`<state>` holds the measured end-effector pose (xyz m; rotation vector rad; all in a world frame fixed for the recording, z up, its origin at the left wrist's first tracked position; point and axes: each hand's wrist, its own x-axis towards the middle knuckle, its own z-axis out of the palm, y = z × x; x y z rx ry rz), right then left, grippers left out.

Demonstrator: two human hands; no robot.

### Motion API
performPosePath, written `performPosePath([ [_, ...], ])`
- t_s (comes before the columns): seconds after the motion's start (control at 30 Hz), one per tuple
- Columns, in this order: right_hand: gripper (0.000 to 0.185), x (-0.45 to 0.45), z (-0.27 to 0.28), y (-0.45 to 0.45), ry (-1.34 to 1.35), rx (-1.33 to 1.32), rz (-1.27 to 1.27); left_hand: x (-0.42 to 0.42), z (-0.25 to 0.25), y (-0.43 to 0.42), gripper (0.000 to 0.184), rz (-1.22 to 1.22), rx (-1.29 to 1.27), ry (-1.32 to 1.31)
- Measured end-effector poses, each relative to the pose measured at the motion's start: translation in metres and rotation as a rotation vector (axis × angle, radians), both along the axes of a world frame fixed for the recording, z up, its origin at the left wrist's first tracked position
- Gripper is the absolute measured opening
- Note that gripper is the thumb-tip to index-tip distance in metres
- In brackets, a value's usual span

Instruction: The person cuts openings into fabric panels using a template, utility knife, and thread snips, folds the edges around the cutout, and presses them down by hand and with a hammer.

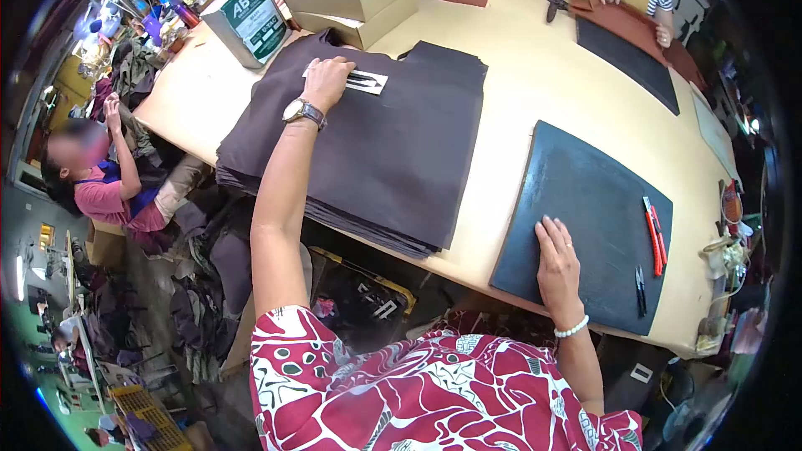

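Observation:
My left hand (327, 83), with a watch on its wrist, has its fingers curled at the left end of a small white card (368, 82) with dark slots. That card lies on a thick stack of dark cloth pieces (393, 150); the hand covers part of it. My right hand (558, 266) rests palm down with fingers stretched out on a dark cutting mat (585, 192). To its right on the mat lie a red tool that looks like a cutter (653, 236) and a thin black pointed tool (640, 291).
Cardboard boxes (351, 4) are stacked behind the cloth, beside a green and white tin (247, 23). Across the table (501, 42), a person handles brown material (622, 25) by another dark mat (628, 65). A person in pink (109, 192) sits at the left.

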<state>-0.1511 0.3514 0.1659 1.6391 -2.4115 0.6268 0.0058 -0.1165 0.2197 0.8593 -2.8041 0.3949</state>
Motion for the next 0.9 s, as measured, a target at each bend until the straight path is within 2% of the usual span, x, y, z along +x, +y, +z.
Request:
performPosePath([
  [0.07,0.023,0.001,0.007,0.005,-0.001,-0.133,0.033,-0.002,-0.005,-0.006,0.031,0.021,0.004,0.007],
  [0.27,0.019,-0.009,0.007,0.023,-0.214,-0.269,-0.062,-0.002,-0.006,0.003,0.029,0.001,0.032,0.18],
  [0.37,0.023,-0.01,0.007,0.07,-0.152,-0.365,-0.257,0.0,-0.009,-0.002,0.029,-0.092,0.069,0.208],
  [0.4,0.021,-0.009,0.002,0.092,-0.146,-0.38,-0.336,-0.001,-0.002,0.004,0.031,-0.09,0.129,0.164],
  [0.47,0.016,-0.004,-0.012,0.143,-0.193,-0.417,-0.537,-0.004,0.009,0.005,0.03,-0.108,0.081,0.013],
  [0.53,0.012,0.01,-0.029,0.196,-0.194,-0.406,-0.76,-0.003,0.003,-0.015,0.029,-0.195,0.077,0.019],
  [0.57,0.011,0.017,-0.036,0.217,-0.192,-0.412,-0.863,-0.01,0.018,0.001,0.029,-0.094,0.095,-0.088],
  [0.6,0.011,0.027,-0.047,0.239,-0.218,-0.43,-0.944,-0.013,0.02,-0.008,0.029,-0.09,0.177,-0.185],
  [0.63,0.011,0.038,-0.068,0.265,-0.269,-0.481,-1.032,-0.019,0.027,-0.008,0.027,-0.193,0.242,-0.233],
  [0.67,0.01,0.048,-0.084,0.287,-0.262,-0.417,-1.116,-0.019,0.026,-0.018,0.027,-0.32,0.263,-0.187],
  [0.7,0.01,0.059,-0.094,0.301,-0.308,-0.389,-1.188,-0.036,0.038,-0.006,0.026,-0.128,0.368,-0.353],
  [0.77,0.015,0.086,-0.125,0.319,-0.414,-0.252,-1.296,-0.035,0.029,-0.028,0.026,-0.127,0.28,-0.365],
  [0.83,0.02,0.118,-0.185,0.355,-0.368,-0.027,-1.326,-0.034,0.029,-0.023,0.026,-0.245,0.013,-0.417],
  [0.87,0.024,0.135,-0.189,0.355,-0.396,0.116,-1.421,-0.036,0.029,-0.02,0.025,-0.298,0.011,-0.42],
  [0.9,0.026,0.148,-0.198,0.363,-0.544,0.182,-1.53,-0.038,0.029,-0.021,0.025,-0.354,0.01,-0.427],
])
